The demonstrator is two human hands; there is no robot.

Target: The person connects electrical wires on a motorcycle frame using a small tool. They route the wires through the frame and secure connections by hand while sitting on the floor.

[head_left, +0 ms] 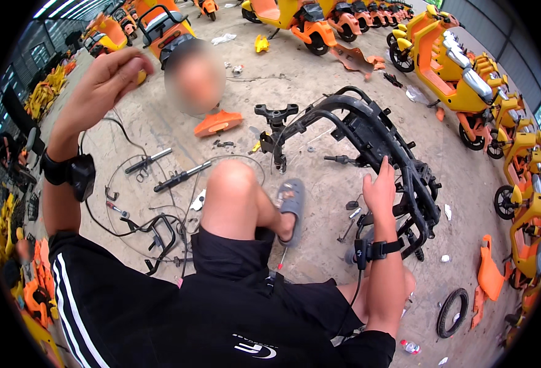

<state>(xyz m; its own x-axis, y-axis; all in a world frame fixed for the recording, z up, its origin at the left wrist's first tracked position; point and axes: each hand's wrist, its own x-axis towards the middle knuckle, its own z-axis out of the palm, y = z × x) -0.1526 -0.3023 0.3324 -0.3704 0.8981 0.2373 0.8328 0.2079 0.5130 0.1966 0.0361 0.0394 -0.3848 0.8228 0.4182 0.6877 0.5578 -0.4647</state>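
My left hand (115,76) is raised high at the left, its fingers bent and pressed together. A small yellowish spot shows by the fingertips; whether it is held or lies behind is unclear. My right hand (379,190) has its fingers apart and extended at the inner side of a black scooter frame (368,132). The fingertips meet the frame's tube in the picture, but firm contact cannot be told. The frame lies on the floor in front of my right side. A black steering stem (276,119) stands at its far left end.
Two fork tubes (181,176), cables and a black bent-tube bracket (163,236) lie left of my knee. By my sandal (290,208) is a red-handled screwdriver (281,264). An orange panel (218,123) lies ahead, a tyre (452,313) at right. Yellow-orange scooters (448,80) line the far and right sides.
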